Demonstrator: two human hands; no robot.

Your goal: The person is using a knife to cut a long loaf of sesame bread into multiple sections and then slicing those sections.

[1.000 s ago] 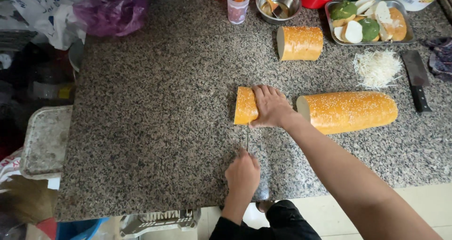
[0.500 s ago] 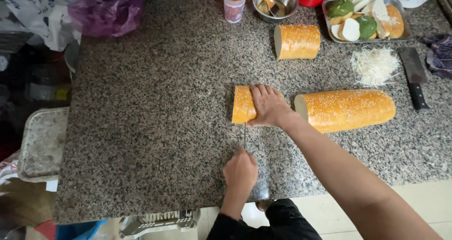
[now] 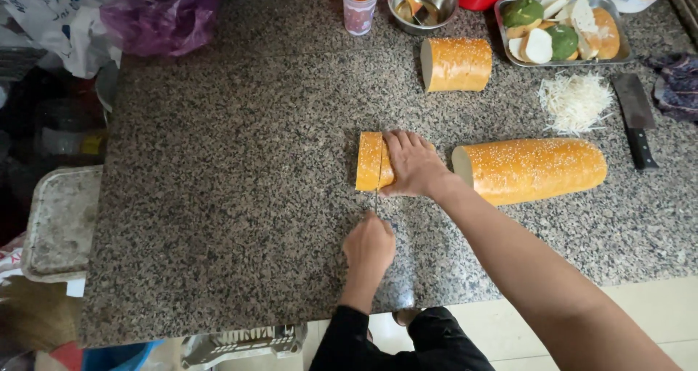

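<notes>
A short piece of sesame-topped orange bread lies on the speckled granite counter. My right hand presses flat on its right part and holds it down. My left hand is closed on the handle of a thin knife. The blade is seen edge-on and runs across the bread just left of my right fingers. A long loaf of the same bread lies just right of my right wrist, its cut end facing the hand.
Another cut piece of bread lies further back. Behind it are a metal tray of sliced food, a metal bowl and a plastic cup. White shreds and a cleaver lie right. A purple bag sits back left.
My left hand has edged slightly toward the bread with the knife. My right hand stays on the bread.
</notes>
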